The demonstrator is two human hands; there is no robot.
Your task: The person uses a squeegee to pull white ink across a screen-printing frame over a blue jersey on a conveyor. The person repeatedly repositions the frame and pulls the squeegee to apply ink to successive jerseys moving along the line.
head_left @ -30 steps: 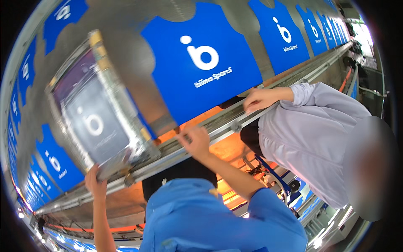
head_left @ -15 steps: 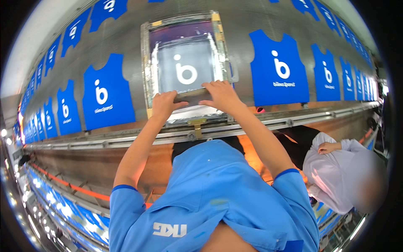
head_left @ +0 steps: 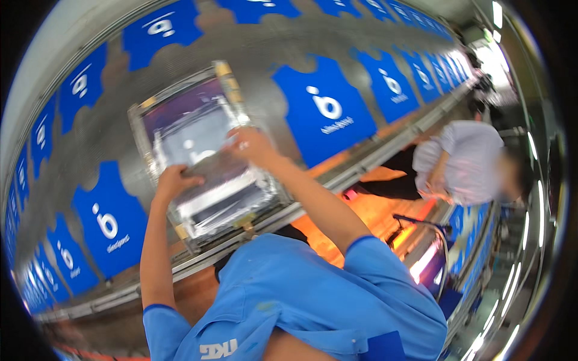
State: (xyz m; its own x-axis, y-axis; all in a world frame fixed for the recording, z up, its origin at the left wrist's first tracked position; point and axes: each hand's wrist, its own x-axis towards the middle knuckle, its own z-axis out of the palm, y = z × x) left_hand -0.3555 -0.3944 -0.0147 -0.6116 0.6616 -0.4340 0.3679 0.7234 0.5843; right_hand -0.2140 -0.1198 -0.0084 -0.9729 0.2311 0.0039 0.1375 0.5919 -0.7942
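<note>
A screen-printing frame [head_left: 233,90] with taped edges lies over the table in front of me. Its mesh carries a white letter mark, partly covered now. Across the mesh, a dark squeegee [head_left: 218,171] is gripped at both ends. My left hand [head_left: 173,182] closes on its left end, thumb pointing inward. At the other end my right hand [head_left: 251,146] is closed too, somewhat blurred by motion. Blue sleeveless shirt pieces with white prints lie flat on either side: one on the left [head_left: 108,201] and one on the right [head_left: 307,135].
A metal rail [head_left: 304,207] runs along the table's near edge. More blue printed pieces [head_left: 159,33] lie in rows along the far side. Another person in a pale top [head_left: 466,162] is at the right, beyond an orange-lit floor area [head_left: 385,210].
My view has swung, so the table now slants up to the right. Both hands have moved the squeegee farther from me over the mesh, covering the lower part of the white mark.
</note>
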